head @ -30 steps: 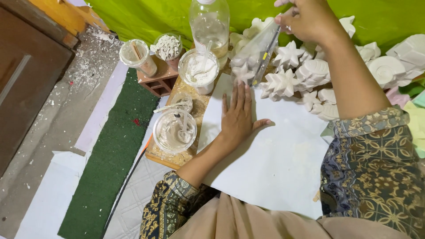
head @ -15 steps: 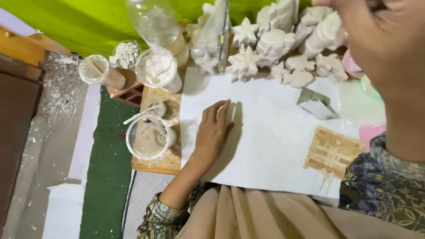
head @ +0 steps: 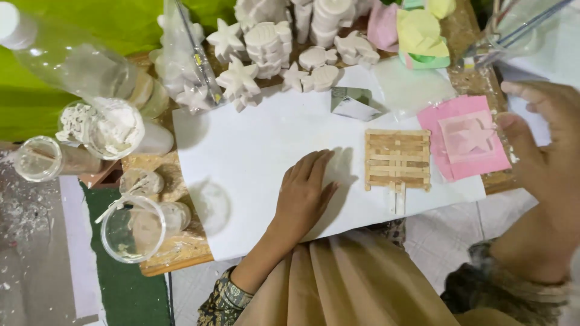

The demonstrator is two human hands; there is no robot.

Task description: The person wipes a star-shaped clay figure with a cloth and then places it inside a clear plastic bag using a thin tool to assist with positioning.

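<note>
left hand point(head: 305, 190) lies flat, palm down, on the white sheet point(head: 254, 151), fingers together and stretched toward the sheet's middle, holding nothing. right hand point(head: 544, 157) hangs raised past the sheet's right edge, close to the camera and blurred; its fingers are loosely curled and parted, and i cannot tell whether they hold anything. on the sheet, just right of the left hand, sits a stick raft point(head: 397, 160) made of flat wooden sticks. beyond the raft, near the sheet's far edge, stands a small grey box point(head: 351, 102). at the sheet's right edge lies a pink mould point(head: 465, 137) with a star shape, just beside the right hand. along the sheet's far edge white plaster casts point(head: 266, 42) of stars and fish are piled. left of the sheet stand a clear cup point(head: 130, 228), a tub of white powder point(head: 103, 128) and a plastic bottle point(head: 66, 57) lying tilted.
</note>
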